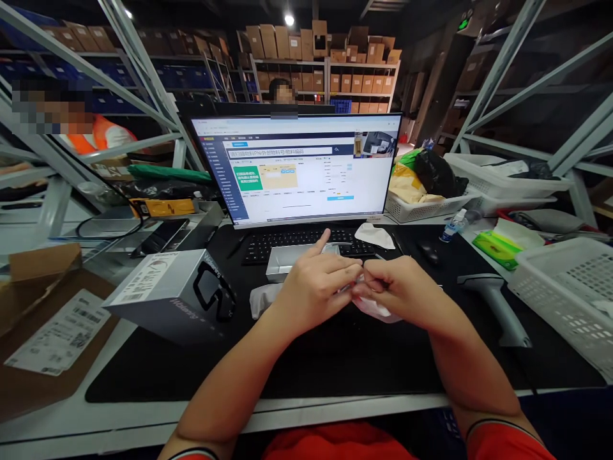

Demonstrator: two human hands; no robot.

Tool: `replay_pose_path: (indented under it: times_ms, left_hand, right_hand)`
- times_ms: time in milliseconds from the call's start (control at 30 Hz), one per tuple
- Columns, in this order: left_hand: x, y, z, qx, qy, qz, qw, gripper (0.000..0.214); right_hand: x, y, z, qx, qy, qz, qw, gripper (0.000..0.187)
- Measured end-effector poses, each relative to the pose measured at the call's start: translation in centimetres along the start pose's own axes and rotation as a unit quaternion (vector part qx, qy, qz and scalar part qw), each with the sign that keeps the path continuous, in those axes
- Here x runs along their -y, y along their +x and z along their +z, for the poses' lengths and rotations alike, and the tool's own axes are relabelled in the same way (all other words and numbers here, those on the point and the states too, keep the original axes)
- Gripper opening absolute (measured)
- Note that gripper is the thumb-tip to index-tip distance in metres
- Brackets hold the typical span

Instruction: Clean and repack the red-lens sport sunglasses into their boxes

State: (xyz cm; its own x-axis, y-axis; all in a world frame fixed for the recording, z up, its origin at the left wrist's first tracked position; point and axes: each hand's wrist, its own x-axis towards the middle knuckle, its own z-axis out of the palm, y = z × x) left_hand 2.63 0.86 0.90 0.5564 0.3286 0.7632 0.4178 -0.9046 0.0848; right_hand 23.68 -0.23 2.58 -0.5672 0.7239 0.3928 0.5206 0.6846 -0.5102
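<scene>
My left hand [313, 281] and my right hand [402, 287] meet above the black desk mat, both pinching a thin, whitish, see-through plastic bag [376, 311]. Its lower part hangs below my right fingers; what it contains, if anything, I cannot make out. The left thumb sticks up while the other left fingers press on the bag. Behind my left hand lies a small open white box [280, 263], partly covered by it. A crumpled white wrapping [262, 300] rests beside my left wrist. Left of that stands a grey box [172, 297] printed with a dark goggle shape.
A monitor [297, 172] and black keyboard [258, 246] stand ahead. On the right are a mouse [428, 253], a handheld scanner [498, 306], a tissue pack [495, 248] and a white basket [550, 300]. An opened cardboard box [29, 281] is at left. Two people are beyond the desk.
</scene>
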Motion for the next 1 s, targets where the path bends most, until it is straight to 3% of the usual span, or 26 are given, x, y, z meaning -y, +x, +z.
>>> replay_pose_path:
  times_ms: [167,267,300,367,433,500,533,600,667,733,867,1000]
  left_hand:
    - [0.2,-0.1,-0.3,-0.086,-0.024,-0.018,0.996,0.026]
    - [0.2,0.0,-0.1,-0.109,-0.015,-0.039,0.993,0.026]
    - [0.2,0.1,-0.1,-0.119,-0.013,-0.047,0.992,0.026]
    - [0.3,0.1,0.1,-0.137,-0.014,-0.069,0.988,0.025]
    - [0.4,0.1,0.2,-0.157,-0.020,-0.097,0.983,0.024]
    - [0.6,0.1,0.2,-0.191,-0.016,-0.139,0.972,0.024]
    - [0.6,0.0,0.3,-0.214,-0.007,-0.164,0.963,0.023]
    - [0.6,-0.1,0.5,-0.263,0.014,-0.212,0.941,0.020]
    - [0.6,-0.3,0.9,-0.305,0.034,-0.235,0.922,0.018]
    - [0.5,-0.4,1.4,-0.330,0.047,-0.236,0.913,0.019]
    - [0.5,-0.7,2.4,-0.348,0.070,-0.225,0.907,0.022]
    - [0.9,-0.9,2.7,-0.354,0.096,-0.190,0.911,0.025]
  right_hand:
    - [-1.9,-0.5,-3.4,0.051,0.080,0.006,0.996,0.052]
    - [-2.6,-0.6,-4.0,0.006,0.144,0.042,0.989,0.054]
    - [-2.8,-0.5,-3.9,-0.036,0.175,0.060,0.982,0.054]
    - [-3.4,-0.1,-3.6,-0.180,0.245,0.083,0.949,0.053]
    - [-4.4,0.5,-3.6,-0.381,0.297,0.082,0.872,0.048]
    - [-5.5,1.1,-3.8,-0.537,0.315,0.068,0.779,0.043]
    - [-5.8,1.5,-3.8,-0.582,0.315,0.065,0.747,0.040]
    - [-5.7,2.1,-3.1,-0.615,0.310,0.072,0.721,0.037]
    - [-4.3,2.6,-1.1,-0.608,0.316,0.080,0.724,0.036]
    - [-2.1,3.0,2.0,-0.560,0.347,0.074,0.749,0.037]
    - [1.8,3.4,7.6,-0.380,0.425,0.055,0.820,0.041]
    - [2.5,4.3,8.7,-0.427,0.311,0.052,0.848,0.044]
